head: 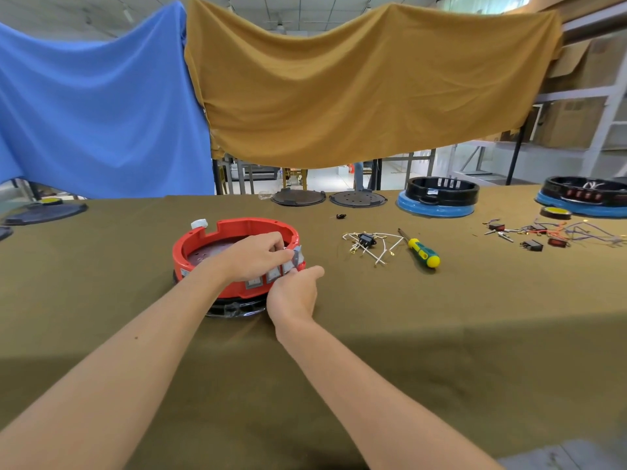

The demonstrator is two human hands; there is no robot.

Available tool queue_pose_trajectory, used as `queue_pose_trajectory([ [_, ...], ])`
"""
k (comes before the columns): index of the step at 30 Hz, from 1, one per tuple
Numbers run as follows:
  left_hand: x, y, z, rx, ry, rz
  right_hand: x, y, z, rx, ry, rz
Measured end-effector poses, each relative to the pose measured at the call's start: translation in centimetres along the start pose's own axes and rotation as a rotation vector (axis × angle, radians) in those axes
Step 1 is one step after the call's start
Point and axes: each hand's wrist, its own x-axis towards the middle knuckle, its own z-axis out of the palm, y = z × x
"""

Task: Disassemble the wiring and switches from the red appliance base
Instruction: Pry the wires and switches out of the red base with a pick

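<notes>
The round red appliance base (203,242) sits on the olive cloth at centre left, on a black plate. Several grey rocker switches (273,275) line its front wall. The rightmost grey switch (297,255) is tilted out of the wall. My left hand (252,256) reaches over the rim from inside, its fingertips curled at that switch. From outside the wall, my right hand (293,293) pinches at the same switch. A loose bundle of white wires with a black switch (368,244) lies to the right of the base.
A green and yellow screwdriver (422,251) lies beside the white wires. More switches and coloured wires (549,234) are scattered at the far right. Black bases on blue rings (437,198) and dark round plates (298,197) stand along the far table edge.
</notes>
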Motion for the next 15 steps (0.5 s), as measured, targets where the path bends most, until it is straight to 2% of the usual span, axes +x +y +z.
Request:
queue_pose_trajectory([
  [10, 0.0, -0.3, -0.1, 0.019, 0.014, -0.002, 2.4, -0.2, -4.0, -0.463, -0.157, -0.172],
  [15, -0.2, -0.1, -0.2, 0.029, 0.009, -0.008, 2.4, 0.3, -4.0, -0.648, -0.158, -0.305],
])
